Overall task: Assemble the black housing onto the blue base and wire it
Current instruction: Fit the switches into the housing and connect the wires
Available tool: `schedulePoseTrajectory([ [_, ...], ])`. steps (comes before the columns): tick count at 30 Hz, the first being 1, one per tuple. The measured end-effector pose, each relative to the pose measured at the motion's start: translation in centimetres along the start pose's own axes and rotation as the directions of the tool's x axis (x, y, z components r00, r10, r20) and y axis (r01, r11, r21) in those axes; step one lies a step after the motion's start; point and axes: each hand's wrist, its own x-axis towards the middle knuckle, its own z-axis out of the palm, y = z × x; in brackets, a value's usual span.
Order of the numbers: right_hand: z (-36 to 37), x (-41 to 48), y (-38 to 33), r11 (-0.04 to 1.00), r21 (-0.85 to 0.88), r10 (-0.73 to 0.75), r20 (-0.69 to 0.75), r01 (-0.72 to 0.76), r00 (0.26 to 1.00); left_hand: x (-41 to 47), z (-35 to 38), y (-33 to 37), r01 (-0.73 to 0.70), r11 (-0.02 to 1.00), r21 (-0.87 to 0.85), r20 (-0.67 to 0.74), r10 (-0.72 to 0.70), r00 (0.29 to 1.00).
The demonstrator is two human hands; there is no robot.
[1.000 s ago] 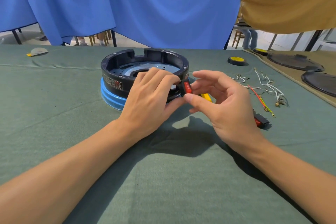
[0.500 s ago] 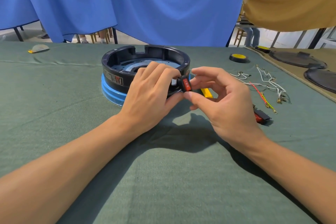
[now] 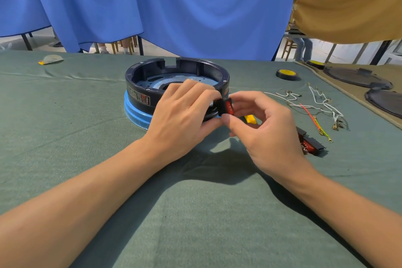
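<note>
Pressure should run squarely into the black housing (image 3: 133,82) while the right hand (image 3: 267,135) pinches the red switch (image 3: 229,106) and the left hand (image 3: 182,119) grips the rim.

Single head-mounted wide-angle view: it looks forward and down across the desk (image 3: 65,137) from close above (both forearms enter from the bottom edge), facing a blue curtain (image 3: 195,6).

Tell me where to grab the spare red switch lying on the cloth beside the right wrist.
Probably pinch the spare switch by its black frame, fingers across the two long sides, coming from above. It lies loose on the cloth, long and narrow, with metal terminals at its near-left end; the wires lie beyond it.
</note>
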Motion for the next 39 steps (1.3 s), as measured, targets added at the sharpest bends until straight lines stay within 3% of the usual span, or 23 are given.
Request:
schedulePoseTrajectory([
  [3,0.0,0.4,0.4,1.0,-0.013,0.015,-0.036,-0.016,0.999,-0.1,-0.6,-1.3,0.079,0.984,0.16,0.045,-0.087,0.995],
  [7,0.1,1.0,0.8,0.998,-0.064,0.001,-0.054,-0.004,0.999,-0.6,-0.9,-2.5,0.301,0.936,0.185,0.107,-0.324,0.94],
  [17,1.3,1.5,0.9,0.952,-0.29,-0.117,-0.063,0.094,0.991,-0.4,-0.6,-1.3,0.327,0.933,0.151,0.052,-0.338,0.94],
  [26,2.3,2.2,1.0,0.909,-0.384,-0.203,-0.063,0.164,0.977,-0.3,-0.7,-1.2,0.354,0.927,0.123,0.041,-0.361,0.931],
  [34,2.8,3.3,0.7,0.92,-0.381,-0.131,-0.064,0.097,0.989,-0.2,-0.6,-1.1,0.367,0.923,0.115,0.032,-0.372,0.928],
  [39,1.2,4.9,0.1,0.947,-0.318,-0.04,0.033,0.048,0.999,-0.3,-0.6,-1.0,0.366,0.923,0.12,0.014,-0.37,0.929],
])
